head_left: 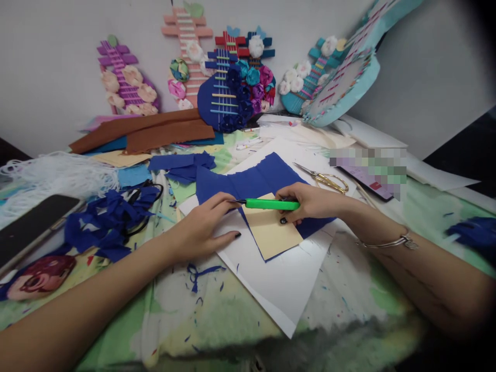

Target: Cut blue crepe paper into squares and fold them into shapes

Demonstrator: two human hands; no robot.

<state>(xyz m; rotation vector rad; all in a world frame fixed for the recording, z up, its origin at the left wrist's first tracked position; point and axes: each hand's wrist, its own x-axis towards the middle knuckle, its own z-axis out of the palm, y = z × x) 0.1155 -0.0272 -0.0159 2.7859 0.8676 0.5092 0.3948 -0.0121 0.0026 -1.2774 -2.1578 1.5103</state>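
Observation:
My right hand (296,202) is closed on a green craft knife (271,204), its dark narrow end pointing left. A cream square of card (271,230) lies under that hand, and a dark-nailed finger touches it. Beneath the card spreads a creased blue sheet (253,181), resting on a white board (287,289). My left hand (203,227) lies flat at the sheet's left edge, thumb apart from the fingers. Its fingertips are beside the tip of the knife; whether they touch it I cannot tell. Gold-handled scissors (327,182) lie just beyond my right hand.
Blue scraps (104,222), a phone (36,227) and white cord (58,173) crowd the left. Brown sheets (166,132) lie at the back, below several decorated guitar shapes (219,98) against the wall. A purple packet (366,178) is at right. Blue trimmings (197,276) litter the cloth.

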